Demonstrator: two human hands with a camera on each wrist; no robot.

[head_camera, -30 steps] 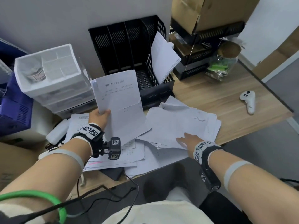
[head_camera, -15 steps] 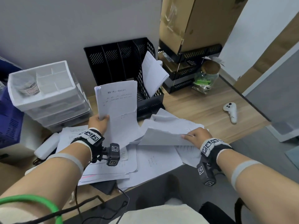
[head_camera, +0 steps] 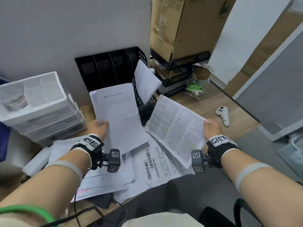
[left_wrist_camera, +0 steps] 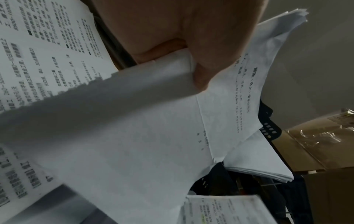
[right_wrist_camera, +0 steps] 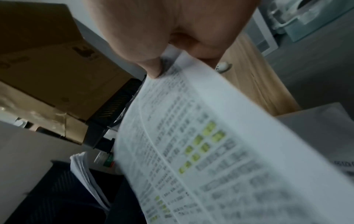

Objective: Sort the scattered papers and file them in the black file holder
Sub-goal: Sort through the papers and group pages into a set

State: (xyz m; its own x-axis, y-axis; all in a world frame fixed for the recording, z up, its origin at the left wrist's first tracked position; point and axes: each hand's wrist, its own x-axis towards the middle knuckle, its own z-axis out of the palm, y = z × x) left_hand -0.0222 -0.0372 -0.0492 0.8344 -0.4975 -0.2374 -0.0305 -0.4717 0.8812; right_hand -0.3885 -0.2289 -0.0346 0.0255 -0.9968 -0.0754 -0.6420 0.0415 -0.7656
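Observation:
My left hand (head_camera: 98, 127) grips a thin stack of white sheets (head_camera: 118, 112) by its left edge, thumb on top (left_wrist_camera: 199, 72), held upright in front of the black file holder (head_camera: 105, 68). My right hand (head_camera: 211, 128) pinches a densely printed sheet with green highlights (head_camera: 177, 128) at its right edge, lifted off the desk; the same sheet fills the right wrist view (right_wrist_camera: 201, 151). More printed papers (head_camera: 155, 166) lie scattered on the desk beneath both hands. A stack of papers (head_camera: 147, 81) leans in the holder's rightmost slot.
White drawer unit (head_camera: 37, 102) stands at the left. A white controller (head_camera: 223, 115) lies on the wooden desk at right. A jar (head_camera: 198, 82), black wire trays (head_camera: 180, 66) and a cardboard box (head_camera: 183, 25) stand behind the holder's right side.
My right hand went from lying on the paper pile to lifting one printed sheet up and turning its text side toward me. The left hand kept holding its stack.

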